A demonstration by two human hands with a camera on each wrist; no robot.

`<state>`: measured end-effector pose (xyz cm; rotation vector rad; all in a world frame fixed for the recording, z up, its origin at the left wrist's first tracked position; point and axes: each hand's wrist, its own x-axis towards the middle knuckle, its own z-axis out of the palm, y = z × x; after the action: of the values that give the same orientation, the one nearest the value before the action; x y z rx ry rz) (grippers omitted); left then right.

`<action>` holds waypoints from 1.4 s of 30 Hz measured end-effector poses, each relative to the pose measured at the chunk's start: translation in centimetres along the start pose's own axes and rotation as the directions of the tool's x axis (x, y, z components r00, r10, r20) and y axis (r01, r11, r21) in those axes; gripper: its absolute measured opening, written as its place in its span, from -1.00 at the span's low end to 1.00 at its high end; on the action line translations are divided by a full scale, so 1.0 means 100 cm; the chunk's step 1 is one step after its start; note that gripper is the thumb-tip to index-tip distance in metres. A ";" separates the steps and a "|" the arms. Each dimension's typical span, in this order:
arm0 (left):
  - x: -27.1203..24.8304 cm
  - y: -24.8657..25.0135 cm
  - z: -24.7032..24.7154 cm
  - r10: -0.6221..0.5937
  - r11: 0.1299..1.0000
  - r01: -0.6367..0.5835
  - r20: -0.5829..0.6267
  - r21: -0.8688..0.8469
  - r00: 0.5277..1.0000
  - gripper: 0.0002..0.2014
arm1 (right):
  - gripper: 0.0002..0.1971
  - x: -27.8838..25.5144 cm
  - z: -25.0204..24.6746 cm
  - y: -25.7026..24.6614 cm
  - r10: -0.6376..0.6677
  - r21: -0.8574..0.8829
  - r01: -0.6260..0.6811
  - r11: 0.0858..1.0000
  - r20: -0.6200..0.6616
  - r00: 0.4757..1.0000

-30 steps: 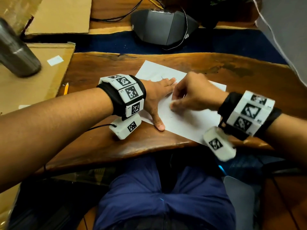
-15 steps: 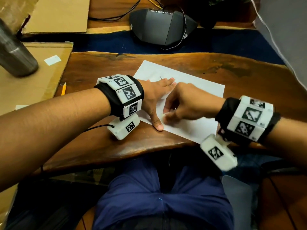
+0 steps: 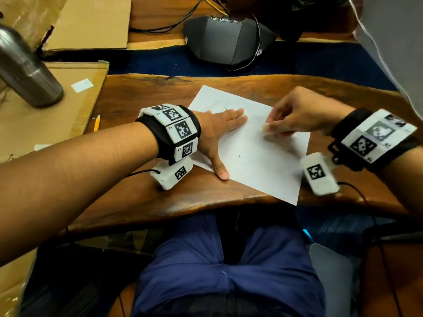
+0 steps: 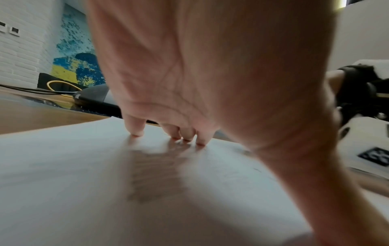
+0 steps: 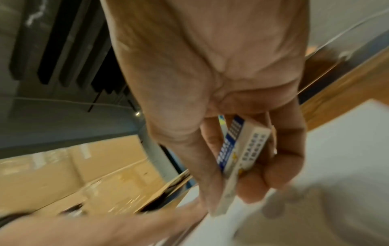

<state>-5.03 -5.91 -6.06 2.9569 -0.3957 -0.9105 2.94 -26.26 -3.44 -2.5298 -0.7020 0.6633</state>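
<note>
A white sheet of paper lies on the wooden desk, with faint pencil marks on it. My left hand lies flat on the sheet's left part, fingers straight, thumb spread toward me; in the left wrist view its fingertips press the paper. My right hand hovers over the sheet's right part and pinches a white eraser in a blue-and-white sleeve between thumb and fingers. The eraser's bare end points down at the paper.
A yellow pencil lies at the desk's left edge beside a cardboard sheet. A steel bottle stands on the cardboard at far left. A dark conference speaker with cables sits behind the desk.
My right hand with the eraser has moved right and away from the left hand, off the sheet's lower middle. The left hand has stayed flat on the paper.
</note>
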 end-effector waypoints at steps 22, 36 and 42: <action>-0.054 0.075 0.049 0.529 0.838 -0.505 -0.080 0.207 0.845 -0.25 | -0.85 0.007 -0.005 0.024 0.091 -0.031 -0.088 0.996 0.089 0.992; -0.053 0.052 0.046 0.371 0.905 -0.358 -0.016 0.228 0.928 -0.05 | -0.85 0.009 -0.003 0.026 0.099 -0.052 -0.095 0.994 0.074 0.992; -0.036 0.050 0.048 0.368 0.928 -0.368 0.017 0.056 0.930 -0.16 | -0.85 0.009 -0.003 0.023 0.096 -0.072 -0.091 0.993 0.076 0.992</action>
<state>-11.74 -9.62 -7.61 2.7808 -0.9534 -0.8706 4.60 -27.66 -4.62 -2.6247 -0.6464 0.7881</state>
